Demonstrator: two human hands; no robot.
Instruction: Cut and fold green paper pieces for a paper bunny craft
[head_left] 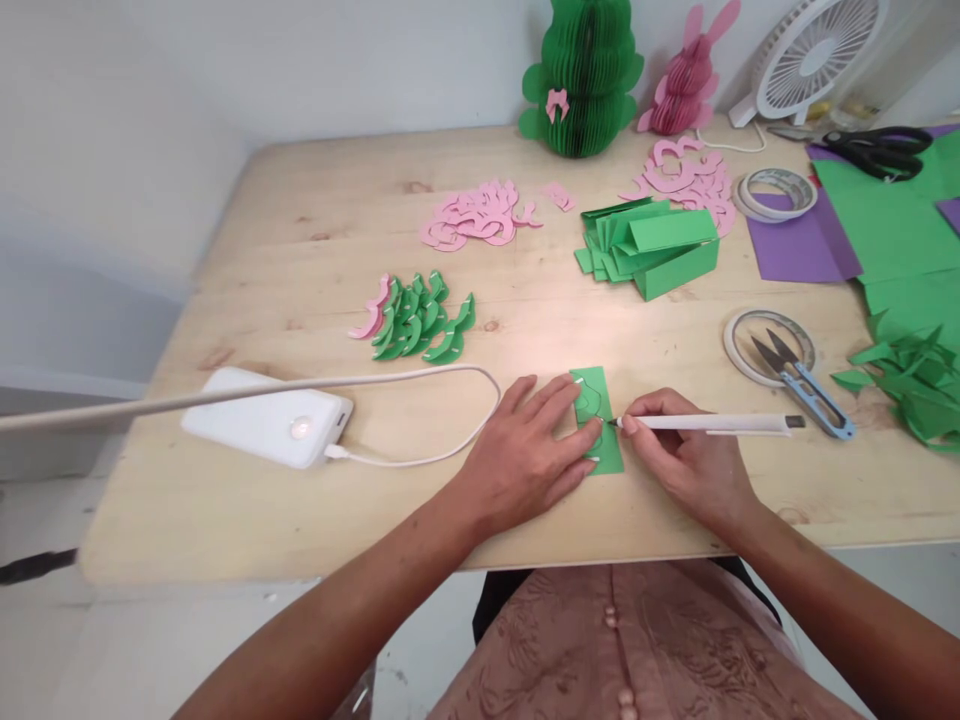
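Observation:
A small green paper piece (611, 455) with a curved outline drawn on it lies on the wooden table (300, 520). My left hand (525, 455) rests flat with its fingers spread, the fingertips pressing on the paper's left part and hiding some of it. In my right hand (690, 465) a white pen (712, 423) is pinched between thumb and fingers, its tip at the right edge of the green paper, close to my left fingertips.
A white power bank (266, 415) with a cable lies left. Green cut pieces (412, 318), pink scraps (480, 215) and folded green strips (652, 245) lie beyond the hands. Blue snips (814, 395) rest on a tape roll (739, 350) at right. A white fan (817, 55) stands behind.

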